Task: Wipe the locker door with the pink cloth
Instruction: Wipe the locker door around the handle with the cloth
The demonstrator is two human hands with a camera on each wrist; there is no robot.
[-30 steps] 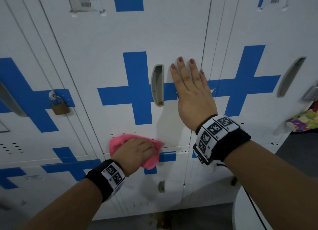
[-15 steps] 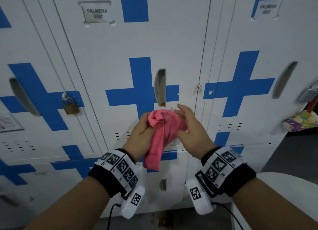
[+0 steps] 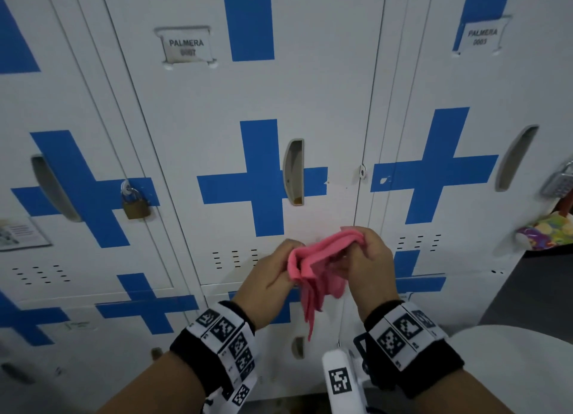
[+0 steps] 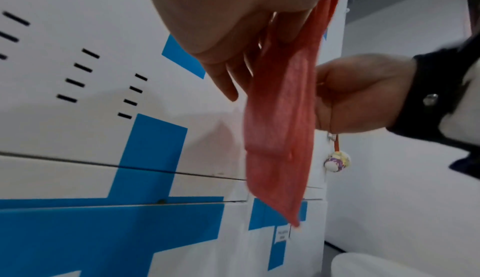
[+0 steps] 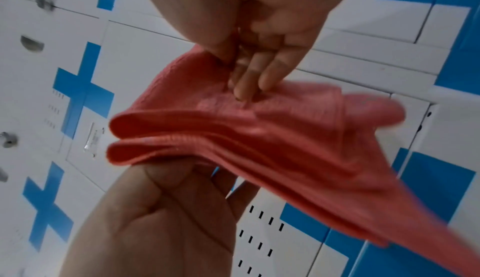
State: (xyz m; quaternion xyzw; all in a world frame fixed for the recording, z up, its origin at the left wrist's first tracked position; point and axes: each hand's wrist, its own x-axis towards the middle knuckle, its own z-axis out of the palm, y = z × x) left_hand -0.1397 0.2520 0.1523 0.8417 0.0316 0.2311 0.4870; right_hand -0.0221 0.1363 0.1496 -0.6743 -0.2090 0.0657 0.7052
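Note:
The pink cloth (image 3: 316,268) hangs folded between both hands, clear of the white locker door (image 3: 248,97) with its blue cross and recessed handle (image 3: 294,171). My left hand (image 3: 273,277) pinches the cloth's left folds. My right hand (image 3: 366,258) pinches its upper right edge. The cloth (image 4: 280,121) droops downward in the left wrist view. The right wrist view has the folded cloth (image 5: 246,129) held by the right hand's fingertips (image 5: 246,88) above and the left hand (image 5: 161,209) below.
A brass padlock (image 3: 135,204) hangs on the locker to the left. A combination lock (image 3: 559,184) and a colourful item (image 3: 548,232) hang at the right locker. Name labels (image 3: 186,46) sit above. A white rounded object (image 3: 511,367) is at lower right.
The left hand lifted the cloth off the door's lower edge. The right hand left the door and took hold of the cloth too. Both hands now refold it in front of the door.

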